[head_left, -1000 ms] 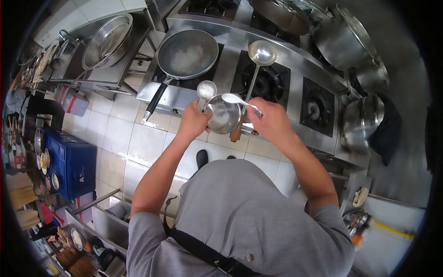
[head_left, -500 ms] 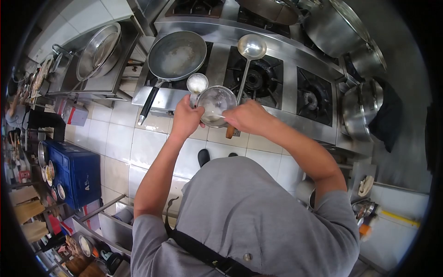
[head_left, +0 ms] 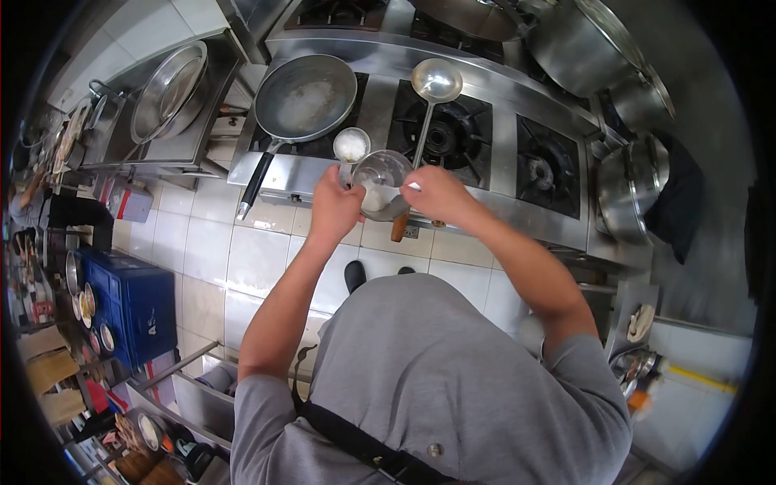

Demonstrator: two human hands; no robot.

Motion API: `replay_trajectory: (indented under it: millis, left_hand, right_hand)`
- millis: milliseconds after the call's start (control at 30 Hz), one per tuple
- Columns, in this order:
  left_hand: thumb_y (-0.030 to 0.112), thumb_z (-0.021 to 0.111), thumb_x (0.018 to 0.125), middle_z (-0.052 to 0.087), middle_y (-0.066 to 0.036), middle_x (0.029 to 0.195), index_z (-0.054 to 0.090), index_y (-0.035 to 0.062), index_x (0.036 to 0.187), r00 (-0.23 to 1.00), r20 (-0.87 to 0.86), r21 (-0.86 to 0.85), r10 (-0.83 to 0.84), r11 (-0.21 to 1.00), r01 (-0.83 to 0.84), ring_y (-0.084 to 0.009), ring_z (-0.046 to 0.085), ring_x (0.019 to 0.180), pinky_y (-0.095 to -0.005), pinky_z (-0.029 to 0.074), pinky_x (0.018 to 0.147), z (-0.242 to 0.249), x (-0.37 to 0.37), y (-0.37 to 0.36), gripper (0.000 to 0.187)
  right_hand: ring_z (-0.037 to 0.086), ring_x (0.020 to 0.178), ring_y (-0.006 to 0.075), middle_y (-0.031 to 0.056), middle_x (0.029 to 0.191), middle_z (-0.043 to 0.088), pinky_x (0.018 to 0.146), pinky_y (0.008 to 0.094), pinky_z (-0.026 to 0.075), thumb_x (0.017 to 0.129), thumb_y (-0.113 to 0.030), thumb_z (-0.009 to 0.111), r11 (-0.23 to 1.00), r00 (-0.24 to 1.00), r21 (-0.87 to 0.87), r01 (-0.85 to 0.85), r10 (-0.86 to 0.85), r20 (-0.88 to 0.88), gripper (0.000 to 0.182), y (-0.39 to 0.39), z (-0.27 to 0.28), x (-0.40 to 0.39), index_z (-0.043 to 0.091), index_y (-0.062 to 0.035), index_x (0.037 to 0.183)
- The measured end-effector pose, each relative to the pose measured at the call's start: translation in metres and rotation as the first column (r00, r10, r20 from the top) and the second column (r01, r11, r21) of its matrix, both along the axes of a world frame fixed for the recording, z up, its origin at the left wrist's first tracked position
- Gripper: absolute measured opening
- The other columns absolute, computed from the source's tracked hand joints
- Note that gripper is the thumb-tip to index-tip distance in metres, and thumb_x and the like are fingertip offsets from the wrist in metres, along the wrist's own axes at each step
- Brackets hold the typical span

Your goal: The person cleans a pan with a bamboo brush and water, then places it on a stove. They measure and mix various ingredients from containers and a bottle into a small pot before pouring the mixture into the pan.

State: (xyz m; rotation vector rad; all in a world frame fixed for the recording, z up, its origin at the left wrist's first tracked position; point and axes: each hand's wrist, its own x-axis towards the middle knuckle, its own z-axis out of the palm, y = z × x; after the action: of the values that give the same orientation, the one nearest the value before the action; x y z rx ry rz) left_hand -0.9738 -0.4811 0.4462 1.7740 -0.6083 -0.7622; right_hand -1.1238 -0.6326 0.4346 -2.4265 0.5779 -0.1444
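My left hand (head_left: 335, 204) grips the near left side of a round, shiny bowl (head_left: 394, 166), thumb at its rim. Whitish contents (head_left: 375, 199) lie inside, too indistinct to name. Over the bowl's right side, my right hand (head_left: 440, 196) is closed on a thin white utensil, perhaps a spoon (head_left: 414, 186), mostly hidden by the fingers. Just beyond my left hand is a small cup of white powder (head_left: 352, 145). A large ladle (head_left: 436, 80) lies across the stove; its wooden handle end (head_left: 398, 227) shows below the bowl.
A frying pan (head_left: 305, 97) rests on the left burner, its black handle jutting over the stove's front edge. Large pots (head_left: 578, 44) stand at the back right. A metal basin (head_left: 170, 93) sits on the left counter. A blue crate (head_left: 133, 303) and another person (head_left: 69, 212) are at left.
My right hand has shifted up and right, drawing the white utensil toward the bowl's right rim. The bowl now appears more tilted, and my left hand still holds it.
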Motion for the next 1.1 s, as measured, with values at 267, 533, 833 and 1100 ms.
replay_trajectory:
  millis: [267, 533, 833, 1100]
  left_hand:
    - [0.002, 0.058, 0.079, 0.063, -0.018, 0.079, 0.051, -0.0104, 0.097, 0.998, -0.066, -0.032, 0.02, 0.999, -0.022, -0.0235, 0.065, 0.053, -0.0324, 0.052, 0.042, -0.02, -0.001, -0.003, 0.022]
    - [0.002, 0.059, 0.08, 0.064, -0.02, 0.08, 0.052, -0.0111, 0.097, 0.997, -0.062, -0.005, 0.054, 0.999, -0.054, -0.0241, 0.065, 0.051, -0.0328, 0.052, 0.042, -0.015, 0.006, -0.003, 0.023]
    - [0.002, 0.058, 0.079, 0.064, -0.017, 0.084, 0.053, -0.0113, 0.101, 0.979, -0.179, 0.006, 0.094, 0.996, -0.094, -0.0217, 0.064, 0.056, -0.0315, 0.053, 0.041, -0.027, 0.022, 0.001, 0.026]
    - [0.006, 0.061, 0.08, 0.062, -0.019, 0.093, 0.043, -0.0172, 0.122, 0.916, -0.397, 0.029, 0.052, 0.999, -0.044, -0.0224, 0.064, 0.065, -0.0331, 0.054, 0.046, -0.021, 0.016, 0.005, 0.052]
  right_hand:
    - [0.052, 0.048, 0.0158, 0.0081, 0.069, 0.059, 0.046, 0.0308, 0.043, 0.088, -0.018, 0.063, 0.48, 0.912, 0.8, 0.361, -0.359, -0.197, 0.021, 0.029, -0.043, -0.002, 0.067, 0.0026, 0.084]
    - [0.049, 0.048, 0.0137, 0.006, 0.068, 0.057, 0.043, 0.0288, 0.039, 0.087, -0.01, 0.062, 0.224, 0.869, 0.916, 0.332, -0.451, -0.205, 0.014, 0.017, -0.043, -0.004, 0.064, 0.0034, 0.085]
    - [0.04, 0.054, 0.0089, 0.0013, 0.075, 0.053, 0.049, 0.029, 0.037, 0.089, -0.011, 0.065, 0.171, 0.826, 0.937, 0.303, -0.538, -0.169, 0.012, -0.013, -0.008, -0.004, 0.062, 0.0005, 0.091]
    - [0.051, 0.057, 0.0111, 0.0021, 0.063, 0.054, 0.05, 0.0295, 0.042, 0.09, -0.016, 0.065, 0.416, 0.858, 0.867, 0.275, -0.512, -0.027, 0.02, -0.008, 0.017, 0.042, 0.065, 0.004, 0.091]
